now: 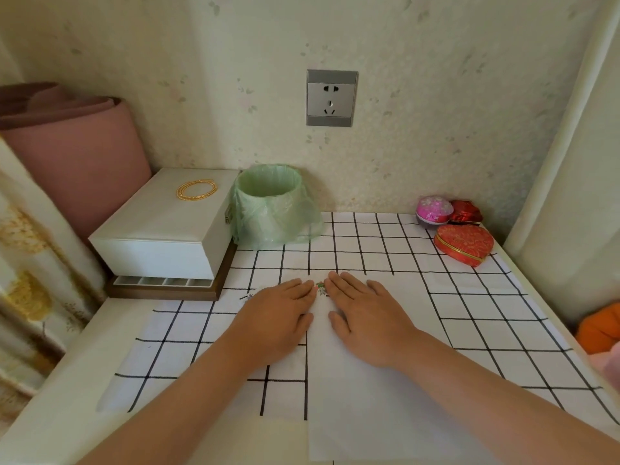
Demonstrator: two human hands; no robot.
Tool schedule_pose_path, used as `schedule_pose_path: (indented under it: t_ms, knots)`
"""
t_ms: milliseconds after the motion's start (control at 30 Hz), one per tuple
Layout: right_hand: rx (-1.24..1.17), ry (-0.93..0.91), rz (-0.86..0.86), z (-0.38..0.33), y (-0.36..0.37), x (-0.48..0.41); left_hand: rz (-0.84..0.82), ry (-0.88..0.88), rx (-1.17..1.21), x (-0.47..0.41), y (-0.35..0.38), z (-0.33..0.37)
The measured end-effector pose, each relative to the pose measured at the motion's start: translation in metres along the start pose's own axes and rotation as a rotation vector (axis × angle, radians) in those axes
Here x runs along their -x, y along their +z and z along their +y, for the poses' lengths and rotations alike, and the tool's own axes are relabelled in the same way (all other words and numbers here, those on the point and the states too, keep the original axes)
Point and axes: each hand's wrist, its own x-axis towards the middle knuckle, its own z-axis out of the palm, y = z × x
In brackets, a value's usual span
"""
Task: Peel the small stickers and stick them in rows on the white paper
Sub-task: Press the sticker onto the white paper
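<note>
A sheet of white paper (pixel 365 407) lies on the black-and-white grid tablecloth (pixel 469 317) in front of me. My left hand (pixel 278 317) and my right hand (pixel 365 317) rest flat side by side at the paper's far end, fingers straight and pointing away from me. Between their fingertips shows a small green and dark sticker (pixel 321 287). Another tiny dark sticker (pixel 249 297) lies just left of my left hand on the cloth. Whatever is under the palms is hidden.
A white box (pixel 167 226) with gold bangles on top stands at the back left on a brown tray. Beside it is a small bin lined with a green bag (pixel 273 209). Red heart tins (pixel 464 243) and a pink ball sit at the back right.
</note>
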Motion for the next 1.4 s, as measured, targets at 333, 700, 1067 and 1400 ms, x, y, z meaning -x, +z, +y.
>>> schedule_pose_path:
  t_ms: [333, 700, 1067, 1400]
  knots:
    - [-0.081, 0.001, -0.015, 0.002, 0.005, 0.001, 0.022, -0.079, -0.102, 0.002, -0.001, 0.01]
    - [0.085, 0.015, 0.037, 0.006, 0.001, 0.004, -0.033, -0.094, -0.064, -0.004, -0.014, 0.013]
    - [0.144, -0.044, 0.177, 0.005, 0.006, 0.006, -0.006, -0.075, -0.124, -0.003, -0.008, 0.014]
    - [0.122, 0.028, 0.223, 0.0, 0.005, 0.006, 0.015, -0.159, -0.068, -0.012, -0.01, 0.015]
